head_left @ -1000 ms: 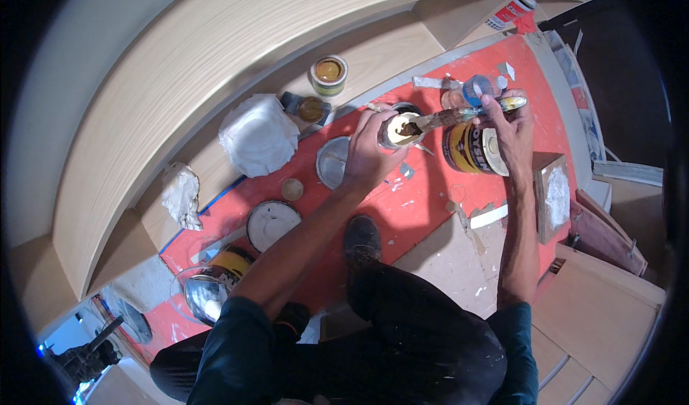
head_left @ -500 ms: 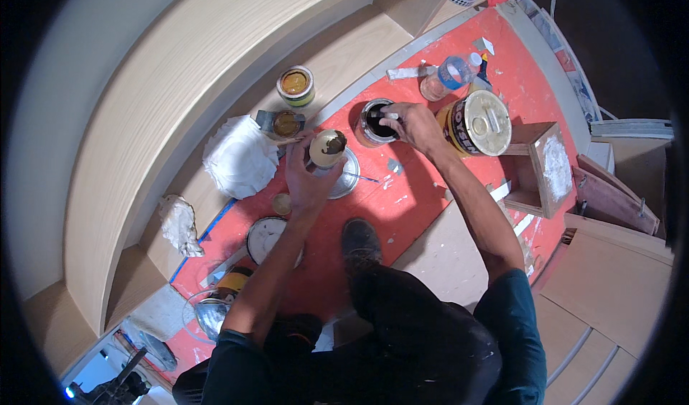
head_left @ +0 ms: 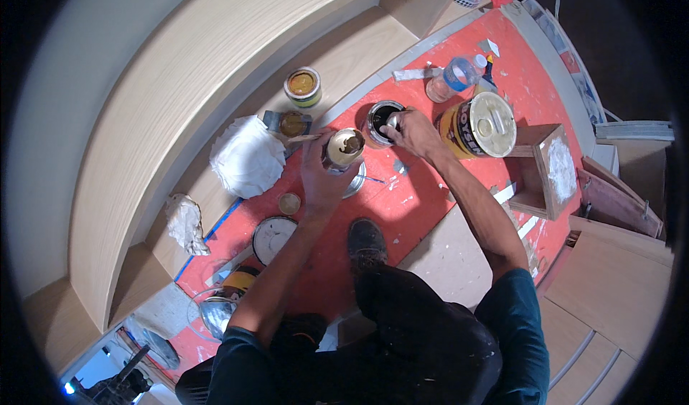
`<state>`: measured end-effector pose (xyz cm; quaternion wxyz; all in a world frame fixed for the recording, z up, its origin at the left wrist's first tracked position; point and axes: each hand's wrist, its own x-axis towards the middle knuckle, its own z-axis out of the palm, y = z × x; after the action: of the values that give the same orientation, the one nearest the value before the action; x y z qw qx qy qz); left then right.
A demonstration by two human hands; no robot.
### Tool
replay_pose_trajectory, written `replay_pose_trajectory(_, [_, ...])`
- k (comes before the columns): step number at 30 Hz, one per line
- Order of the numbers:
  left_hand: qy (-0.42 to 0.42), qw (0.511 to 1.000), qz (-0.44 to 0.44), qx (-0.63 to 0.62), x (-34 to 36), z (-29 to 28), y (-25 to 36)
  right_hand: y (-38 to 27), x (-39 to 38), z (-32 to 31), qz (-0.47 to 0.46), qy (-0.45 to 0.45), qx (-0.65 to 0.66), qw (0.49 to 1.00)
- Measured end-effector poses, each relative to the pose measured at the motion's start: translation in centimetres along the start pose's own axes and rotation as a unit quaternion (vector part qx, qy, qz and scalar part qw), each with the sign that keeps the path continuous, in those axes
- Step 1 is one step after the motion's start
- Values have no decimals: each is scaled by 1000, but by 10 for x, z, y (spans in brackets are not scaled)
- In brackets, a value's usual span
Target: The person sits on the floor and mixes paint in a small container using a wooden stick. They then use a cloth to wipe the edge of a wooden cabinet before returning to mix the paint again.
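My left hand point(head_left: 321, 177) grips a small open tin point(head_left: 343, 149) with brownish liquid and holds it above a round metal lid point(head_left: 357, 183) on the red floor sheet point(head_left: 413, 207). A thin stick point(head_left: 305, 138) pokes out beside the tin. My right hand point(head_left: 414, 131) rests on the rim of a dark open can point(head_left: 380, 120) standing on the sheet, with something small and shiny at its fingertips. A big yellow paint can point(head_left: 479, 126) with a closed lid stands just right of that hand.
Two small open tins point(head_left: 302, 85) point(head_left: 291, 123) sit on the pale wooden step. A crumpled white cloth point(head_left: 246, 157), a plastic bottle point(head_left: 452, 77), a small wooden box point(head_left: 547, 169), a white-lidded can point(head_left: 273, 238) and my shoe point(head_left: 367, 242) surround the work spot.
The view has swung since a second ago. My left hand took up the small tin and lifted it. My right hand left the big yellow can and now sits on the dark can.
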<state>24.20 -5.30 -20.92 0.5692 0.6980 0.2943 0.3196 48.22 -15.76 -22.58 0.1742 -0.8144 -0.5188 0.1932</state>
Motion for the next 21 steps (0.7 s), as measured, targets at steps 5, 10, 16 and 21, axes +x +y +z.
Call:
replay_pose_trajectory(5, [7, 999, 20, 48, 7, 8, -11, 22, -15, -14, 131, 130, 157, 970])
replay_pose_trajectory(10, [18, 992, 67, 101, 18, 16, -14, 35, -48, -62, 221, 185, 407, 867])
replay_pose_trajectory(16, [7, 995, 65, 70, 31, 39, -5, 11, -73, -108, 205, 221, 518, 800])
replay_pose_trajectory(21, [9, 993, 108, 38, 33, 46, 4, -29, -63, -110, 130, 166, 474, 855])
